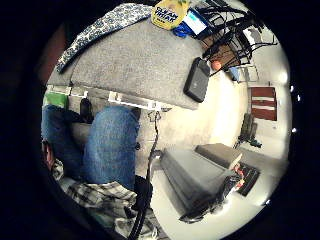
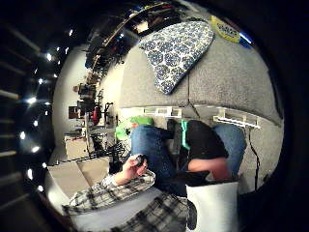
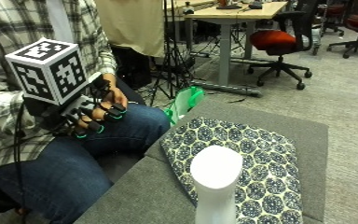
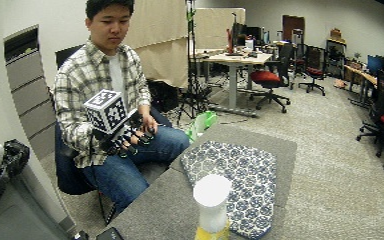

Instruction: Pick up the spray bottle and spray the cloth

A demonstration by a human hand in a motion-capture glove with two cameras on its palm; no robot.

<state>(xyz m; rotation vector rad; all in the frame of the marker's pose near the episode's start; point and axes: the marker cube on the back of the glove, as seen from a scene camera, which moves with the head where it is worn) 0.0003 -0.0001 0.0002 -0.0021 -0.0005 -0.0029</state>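
Outside view: my gloved right hand [image 3: 98,112] over my lap, fingers loosely curled, holding nothing. Grey table [image 3: 167,186]; patterned cloth [image 3: 241,163] flat on it; spray bottle [image 3: 216,186] upright at the cloth's near edge, well apart from my hand.

Wide view: office chairs [image 4: 268,82], desks, carpet.

Palm views: black device [image 1: 196,80] on the table; my bare hand [image 2: 131,169] in my lap.

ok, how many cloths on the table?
1. The patterned cloth lies flat on the grey table, beside the spray bottle at the near edge. The gloved right hand is above the person's lap, off the table.
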